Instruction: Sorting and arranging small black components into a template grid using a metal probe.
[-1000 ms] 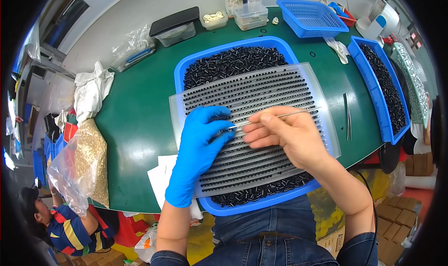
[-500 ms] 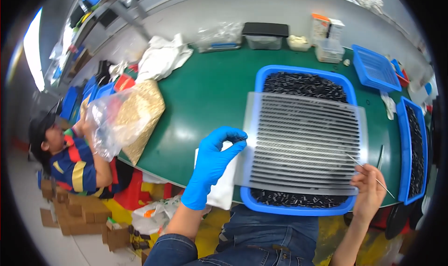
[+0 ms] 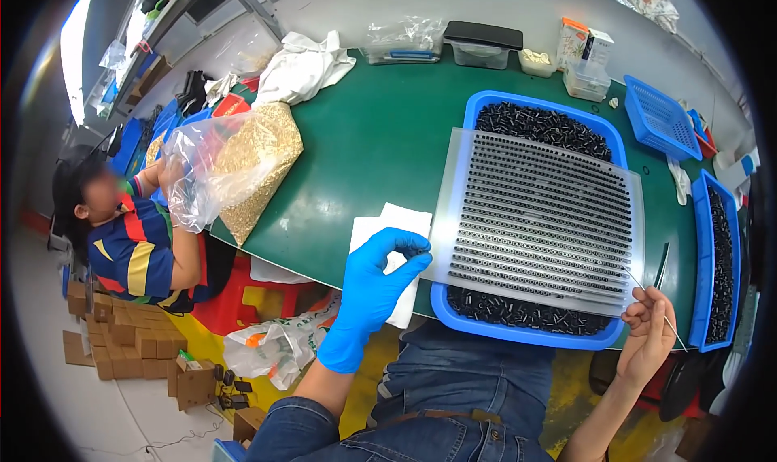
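Note:
A translucent plate [image 3: 541, 219] with many rows of small black pieces lies across a blue tub [image 3: 477, 103] of loose black tube-like pieces [image 3: 541, 128]. My left hand [image 3: 379, 269], in a blue glove, is beside the plate's left edge. Its thumb and fingers are pinched around something small and dark, apparently black pieces; the fingertips mostly hide it. With bare fingers, my right hand [image 3: 647, 332] grips a thin metal rod [image 3: 673, 329] by the plate's near right corner. The rod's tip reaches over the plate's right edge.
White paper [image 3: 390, 221] lies beneath my left hand. A dark slender tool [image 3: 663, 266] and a second blue tub [image 3: 702, 268] are at right. A blue basket [image 3: 660, 122] stands far right. At left, another person [image 3: 133, 235] handles a clear bag [image 3: 263, 158] of golden pieces.
The view has shifted, so the table appears higher and more white paper shows. My right hand and the rod have drawn toward the plate's near right corner. My left hand stays pinched beside the plate.

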### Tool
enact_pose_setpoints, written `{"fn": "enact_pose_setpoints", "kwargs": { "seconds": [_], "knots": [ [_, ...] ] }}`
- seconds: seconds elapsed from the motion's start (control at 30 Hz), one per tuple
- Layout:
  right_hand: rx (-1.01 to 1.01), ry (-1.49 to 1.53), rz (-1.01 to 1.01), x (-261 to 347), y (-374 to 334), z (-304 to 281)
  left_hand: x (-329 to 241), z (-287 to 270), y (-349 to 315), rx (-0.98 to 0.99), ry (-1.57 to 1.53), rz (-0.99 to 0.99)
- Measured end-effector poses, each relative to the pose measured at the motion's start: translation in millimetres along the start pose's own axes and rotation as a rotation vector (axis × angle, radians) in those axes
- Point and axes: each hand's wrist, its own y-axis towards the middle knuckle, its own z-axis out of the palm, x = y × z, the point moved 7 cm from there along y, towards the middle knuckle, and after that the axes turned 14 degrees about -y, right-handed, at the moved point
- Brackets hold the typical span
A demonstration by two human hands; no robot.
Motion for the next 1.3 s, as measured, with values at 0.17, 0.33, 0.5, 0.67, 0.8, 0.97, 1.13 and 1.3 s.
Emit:
{"fn": "enact_pose_setpoints", "kwargs": {
  "seconds": [0.17, 0.33, 0.5, 0.67, 0.8, 0.97, 1.13, 1.3],
  "knots": [
    [-0.007, 0.014, -0.012, 2.4, -7.2, 5.4, -4.2, 6.7, -5.6, 0.031, -0.002, 0.022],
    [0.023, 0.024, -0.033, 6.3, -10.5, 9.3, -7.9, 10.1, -8.3, 0.054, 0.032, 0.071],
    [0.028, 0.021, -0.039, 8.6, -12.7, 7.9, -8.6, 9.8, -11.3, 0.047, 0.023, 0.070],
    [0.029, 0.018, -0.032, 6.1, -14.9, 6.9, 5.3, -9.4, -5.2, -0.069, 0.015, 0.053],
    [0.038, -0.007, -0.032, 7.0, -13.3, 9.8, 12.0, -74.8, 12.5, -0.378, 0.028, 0.061],
    [0.069, -0.026, -0.058, 10.0, -10.1, 12.4, 34.7, -153.7, 12.9, -0.508, 0.062, 0.097],
    [0.043, -0.007, -0.047, 5.8, -10.4, 13.8, 59.5, -159.8, 7.6, -0.526, 0.072, 0.076],
    [0.040, -0.049, -0.065, 6.1, -11.3, 9.2, 55.6, -142.4, 16.0, -0.516, 0.063, 0.089]
  ]
}}
